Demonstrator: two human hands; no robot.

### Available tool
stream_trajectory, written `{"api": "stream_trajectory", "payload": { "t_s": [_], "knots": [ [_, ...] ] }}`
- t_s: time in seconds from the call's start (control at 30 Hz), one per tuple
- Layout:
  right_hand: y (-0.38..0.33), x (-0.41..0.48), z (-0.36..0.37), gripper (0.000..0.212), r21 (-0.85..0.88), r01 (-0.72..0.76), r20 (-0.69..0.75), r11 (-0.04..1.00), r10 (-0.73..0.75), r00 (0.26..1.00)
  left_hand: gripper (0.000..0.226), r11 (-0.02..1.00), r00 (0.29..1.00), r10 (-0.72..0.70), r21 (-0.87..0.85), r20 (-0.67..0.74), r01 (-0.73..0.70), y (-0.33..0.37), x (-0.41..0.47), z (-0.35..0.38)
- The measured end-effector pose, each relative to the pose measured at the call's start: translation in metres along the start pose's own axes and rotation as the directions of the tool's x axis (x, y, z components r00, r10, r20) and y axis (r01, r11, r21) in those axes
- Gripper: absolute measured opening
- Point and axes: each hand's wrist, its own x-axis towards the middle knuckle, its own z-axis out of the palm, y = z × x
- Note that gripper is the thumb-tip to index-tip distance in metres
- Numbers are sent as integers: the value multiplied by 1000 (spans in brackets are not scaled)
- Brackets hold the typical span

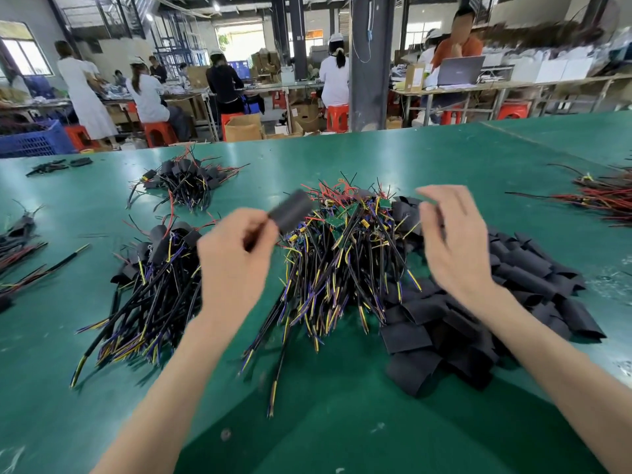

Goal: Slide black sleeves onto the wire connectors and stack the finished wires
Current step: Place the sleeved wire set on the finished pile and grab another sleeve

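Observation:
My left hand point(236, 254) grips a black wire with a black sleeve point(292, 211) on its end, held above the green table point(342, 422); the sleeve is motion-blurred. My right hand point(451, 241) hovers above the pile of loose black sleeves point(478, 319), fingers relaxed and holding nothing. Between my hands lies a heap of unsleeved wires point(335, 254) with small green circuit boards and red, yellow and blue leads. Left of my left hand lies a stack of sleeved wires point(150, 285).
Another sleeved bundle point(186, 184) lies further back. More wire bundles sit at the left edge point(17, 241) and far right point(602, 196). Beyond the table several people work at benches with red stools, boxes and a blue crate point(34, 138).

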Motion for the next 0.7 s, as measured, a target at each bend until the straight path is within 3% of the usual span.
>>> {"api": "stream_trajectory", "payload": {
  "t_s": [0.1,0.2,0.3,0.4,0.53,0.7],
  "knots": [
    [34,7,-5,25,-171,-255,-29,952,254,967,9,994,977,-94,28,-190,101,-19,18,-15],
    [54,2,-2,31,-400,-356,127,845,436,891,24,964,968,-161,181,-192,197,-43,27,-24],
    [62,-7,4,33,-536,-324,268,780,521,810,41,876,949,-288,364,-127,315,-63,24,-28],
    [62,-9,6,24,-574,-302,291,761,534,794,51,740,911,-402,552,-98,386,-75,18,-31],
    [61,-12,10,28,-635,-191,360,748,506,784,44,634,918,-384,693,-103,344,-86,14,-27],
    [63,-18,15,36,-696,-43,444,717,476,759,29,622,923,-347,696,-167,360,-76,12,-22]
  ]
}}
